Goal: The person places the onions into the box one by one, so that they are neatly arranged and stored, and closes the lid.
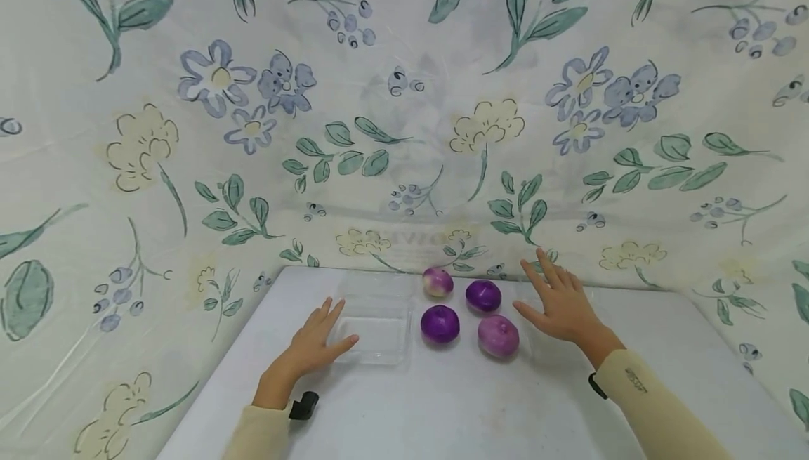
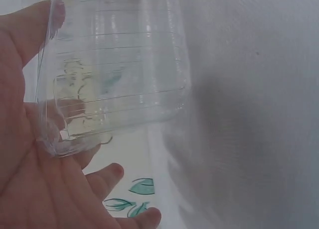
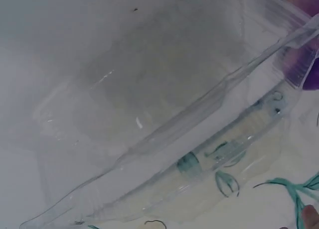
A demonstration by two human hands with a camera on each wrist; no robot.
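My left hand (image 1: pixel 308 347), its fingers spread, is at the left side of a clear plastic container (image 1: pixel 373 359). In the left wrist view the container (image 2: pixel 119 64) overlaps the spread thumb and fingers; whether they touch it I cannot tell. My right hand (image 1: pixel 562 309) has spread fingers over a second clear container (image 3: pixel 164 134), faint in the head view. Between the hands sit several round purple vegetables, onion-like: a white-and-purple one (image 1: pixel 438 281), dark purple ones (image 1: pixel 483 296) (image 1: pixel 439 324) and a paler one (image 1: pixel 498 336).
The white tabletop (image 1: pixel 430 411) carries everything. A floral plastic sheet (image 1: pixel 404 165) hangs behind the table and along both sides. A black band (image 1: pixel 305 406) sits on the left wrist.
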